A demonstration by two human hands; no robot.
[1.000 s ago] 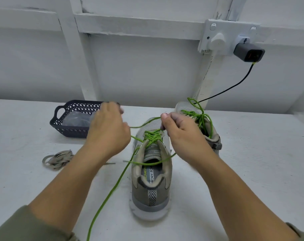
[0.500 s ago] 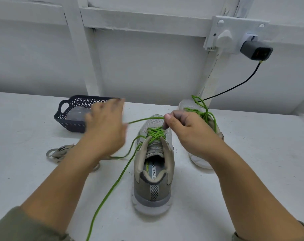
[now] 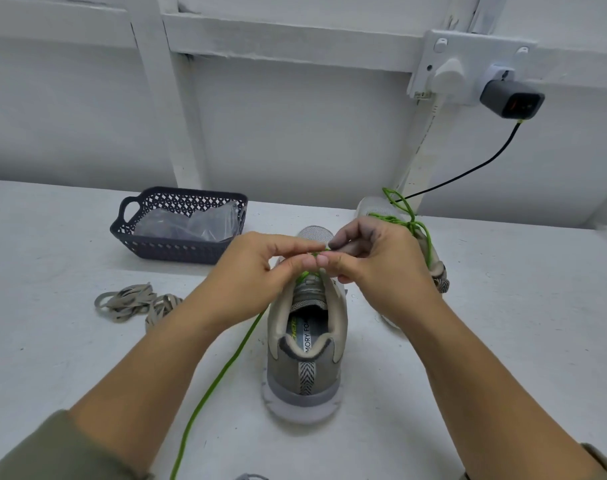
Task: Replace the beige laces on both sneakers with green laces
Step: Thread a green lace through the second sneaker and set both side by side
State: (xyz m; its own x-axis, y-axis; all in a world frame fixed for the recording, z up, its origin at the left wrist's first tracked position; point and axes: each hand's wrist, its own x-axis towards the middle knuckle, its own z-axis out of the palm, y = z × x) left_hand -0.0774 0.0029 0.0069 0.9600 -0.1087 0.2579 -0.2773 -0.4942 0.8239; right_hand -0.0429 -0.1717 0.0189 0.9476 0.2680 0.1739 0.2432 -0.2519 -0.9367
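Left hand (image 3: 257, 268), right hand (image 3: 375, 261) pinch green lace (image 3: 221, 375); sneaker (image 3: 305, 368) just below.

- Grey mesh sneaker (image 3: 305, 368) stands mid-table, heel nearest.
- Loose green cord lace (image 3: 219, 379) trails from it to the near edge, crossing the left approach.
- Dark perforated plastic basket (image 3: 177, 251) and heaped beige flat laces (image 3: 132, 301) fill the far left.
- Second grey sneaker (image 3: 439, 277) sits right behind.
- White tabletop (image 3: 520, 341) lies open at right.
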